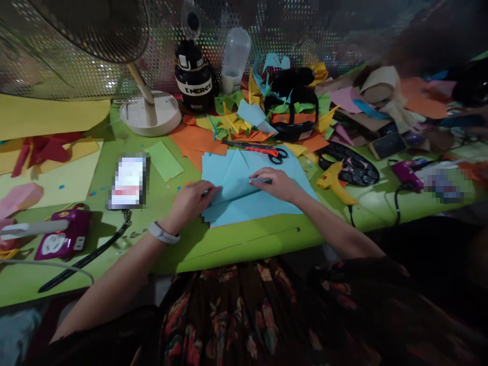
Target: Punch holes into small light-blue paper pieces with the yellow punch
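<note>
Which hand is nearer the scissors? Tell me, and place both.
Right. The right hand is close by, just on the person's side of the scissors; the left hand is farther off, left of them, at the folded blue paper's left end.

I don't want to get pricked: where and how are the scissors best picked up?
Likely by the finger loops, coming from the right: the scissors lie with their blades pointing left and loops to the right, just beyond the right hand.

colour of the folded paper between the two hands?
Light blue. The folded paper shows best in the head view, the only one here.
</note>
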Tool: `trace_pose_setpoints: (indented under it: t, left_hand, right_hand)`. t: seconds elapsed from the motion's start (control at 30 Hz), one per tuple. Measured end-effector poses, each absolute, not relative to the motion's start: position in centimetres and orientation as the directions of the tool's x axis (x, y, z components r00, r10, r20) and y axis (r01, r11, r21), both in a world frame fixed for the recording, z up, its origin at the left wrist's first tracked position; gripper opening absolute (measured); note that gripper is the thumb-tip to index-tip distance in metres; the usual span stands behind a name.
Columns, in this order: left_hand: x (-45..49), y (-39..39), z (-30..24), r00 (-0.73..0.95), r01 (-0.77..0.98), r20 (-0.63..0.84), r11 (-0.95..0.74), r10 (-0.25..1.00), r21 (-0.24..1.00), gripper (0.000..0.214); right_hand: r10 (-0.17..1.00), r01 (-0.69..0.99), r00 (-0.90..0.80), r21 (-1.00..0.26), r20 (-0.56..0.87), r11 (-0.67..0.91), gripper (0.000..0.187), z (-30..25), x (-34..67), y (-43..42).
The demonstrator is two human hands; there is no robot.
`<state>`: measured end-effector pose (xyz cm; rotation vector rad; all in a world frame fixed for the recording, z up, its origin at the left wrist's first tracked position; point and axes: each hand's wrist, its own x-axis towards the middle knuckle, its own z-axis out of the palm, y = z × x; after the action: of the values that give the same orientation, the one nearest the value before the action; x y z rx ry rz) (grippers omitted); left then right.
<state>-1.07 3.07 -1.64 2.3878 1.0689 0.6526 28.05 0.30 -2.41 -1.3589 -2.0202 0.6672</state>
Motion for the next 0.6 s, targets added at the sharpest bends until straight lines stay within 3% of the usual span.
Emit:
trace_pose_setpoints:
  t: [0.17,0.43,0.6]
  left_hand:
    - [-0.6,3.7,-1.3,0.551,0.678,0.178,-0.561,0.816,0.475,0.033]
    - [-0.6,4.5,-2.0,0.509,0.679,0.125,-0.487,0.852,0.550,0.029]
    - [-0.7,4.3,-1.5,0.478,0.734,0.103,-0.461,0.872,0.499,0.030]
  right_hand:
    - [0.965,0.749,-0.176,-0.610,0.193,0.259,0.033,-2.7,26.7,1.2]
    - [0.983,0.888,-0.069,-0.438,0.170,0.138,0.029,-3.0,25.5,1.4]
    - [0.986,0.908,-0.044,-0.405,0.161,0.107,0.028,-3.2,25.1,1.7]
